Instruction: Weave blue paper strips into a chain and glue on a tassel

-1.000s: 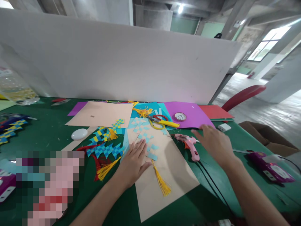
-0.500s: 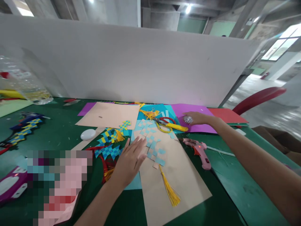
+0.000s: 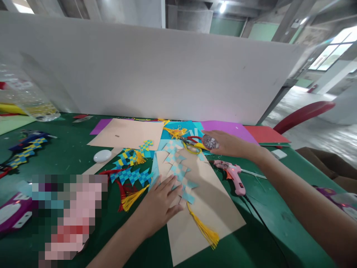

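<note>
A woven paper fish [image 3: 178,169] in light blue and beige lies on a large beige sheet [image 3: 206,208], a yellow tassel [image 3: 205,227] at its lower end. My left hand [image 3: 164,199] rests flat at the fish's left edge, fingers stretched out. In my right hand [image 3: 227,143] is a small round see-through container [image 3: 210,142] with silvery specks, held above the yellow-handled scissors [image 3: 202,146]. What exactly fills it is too small to tell. Red-handled pliers or scissors [image 3: 192,139] lie partly behind.
Finished woven fish [image 3: 131,176] with tassels lie left of my left hand. A pink glue gun [image 3: 232,175] with its cord lies at right, a blue glue gun [image 3: 33,137] far left. A white oval object [image 3: 102,156], coloured sheets [image 3: 225,130] and a plastic bottle [image 3: 36,100] stand or lie around.
My right hand has moved left from the purple sheet with the container, to above the scissors. My left hand has shifted slightly down and right along the fish, and the tassel has swung a little right.
</note>
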Demonstrator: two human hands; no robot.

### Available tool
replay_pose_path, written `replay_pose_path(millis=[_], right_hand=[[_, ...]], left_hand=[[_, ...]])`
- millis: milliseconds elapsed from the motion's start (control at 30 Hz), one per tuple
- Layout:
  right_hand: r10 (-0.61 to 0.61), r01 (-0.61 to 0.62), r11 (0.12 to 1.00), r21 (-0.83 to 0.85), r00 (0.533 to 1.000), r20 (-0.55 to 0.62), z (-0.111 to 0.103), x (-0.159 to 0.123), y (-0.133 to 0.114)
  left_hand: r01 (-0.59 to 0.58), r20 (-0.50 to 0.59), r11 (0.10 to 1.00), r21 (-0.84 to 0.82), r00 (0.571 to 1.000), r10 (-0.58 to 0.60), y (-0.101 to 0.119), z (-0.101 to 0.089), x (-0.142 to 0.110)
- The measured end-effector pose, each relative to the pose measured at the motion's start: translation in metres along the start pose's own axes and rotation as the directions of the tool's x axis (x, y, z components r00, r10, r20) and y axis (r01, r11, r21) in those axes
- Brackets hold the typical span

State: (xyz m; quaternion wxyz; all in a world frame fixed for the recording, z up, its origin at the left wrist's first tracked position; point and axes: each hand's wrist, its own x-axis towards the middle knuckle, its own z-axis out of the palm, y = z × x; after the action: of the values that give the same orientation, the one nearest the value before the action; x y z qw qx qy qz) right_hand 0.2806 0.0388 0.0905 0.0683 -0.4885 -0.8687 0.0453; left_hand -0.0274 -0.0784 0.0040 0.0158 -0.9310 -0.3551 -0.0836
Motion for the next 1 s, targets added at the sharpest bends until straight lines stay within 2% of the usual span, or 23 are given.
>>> replay_pose_path(millis=[100, 167, 233, 300, 433, 567, 700, 833, 933, 1000], right_hand=[[-0.093, 0.088, 0.993, 0.083, 0.993, 0.07, -0.004, 0.001, -0.041], [-0.13, 0.116, 0.986, 0.119, 0.984, 0.119, -0.003, 0.005, -0.061], [-0.147, 0.129, 0.983, 0.127, 0.978, 0.145, -0.001, 0.01, -0.074], [-0.165, 0.148, 0.982, 0.119, 0.975, 0.146, 0.003, 0.014, -0.081], [-0.219, 0.21, 0.973, 0.099, 0.97, 0.101, 0.013, 0.017, -0.084], [-0.23, 0.221, 0.969, 0.111, 0.97, 0.079, 0.02, 0.014, -0.086], [-0.257, 0.247, 0.962, 0.12, 0.963, 0.081, 0.02, 0.011, -0.092], [-0.252, 0.243, 0.963, 0.12, 0.966, 0.063, 0.016, 0.01, -0.093], [-0.224, 0.216, 0.969, 0.118, 0.973, 0.059, 0.011, 0.009, -0.089], [-0.207, 0.198, 0.972, 0.126, 0.976, 0.063, 0.007, 0.008, -0.086]], left_hand=[[-0.03, -0.082, 0.997, 0.076, 0.996, 0.036, 0.018, -0.007, -0.008], [-0.091, -0.124, 0.99, 0.107, 0.987, 0.104, 0.034, -0.01, -0.01], [-0.243, -0.168, 0.963, 0.112, 0.951, 0.26, 0.052, -0.008, -0.009], [-0.323, -0.225, 0.934, 0.15, 0.909, 0.351, 0.068, -0.002, -0.005], [-0.312, -0.271, 0.934, 0.175, 0.897, 0.35, 0.084, 0.009, 0.007], [-0.319, -0.233, 0.931, 0.178, 0.905, 0.355, 0.088, 0.003, 0.014], [-0.325, -0.183, 0.926, 0.195, 0.915, 0.359, 0.09, -0.002, 0.01], [-0.307, -0.24, 0.932, 0.192, 0.906, 0.348, 0.089, 0.0, 0.0], [-0.234, -0.287, 0.968, 0.091, 0.925, 0.25, 0.085, -0.003, -0.008], [-0.179, -0.226, 0.978, -0.109, 0.962, 0.151, 0.08, -0.011, -0.012]])
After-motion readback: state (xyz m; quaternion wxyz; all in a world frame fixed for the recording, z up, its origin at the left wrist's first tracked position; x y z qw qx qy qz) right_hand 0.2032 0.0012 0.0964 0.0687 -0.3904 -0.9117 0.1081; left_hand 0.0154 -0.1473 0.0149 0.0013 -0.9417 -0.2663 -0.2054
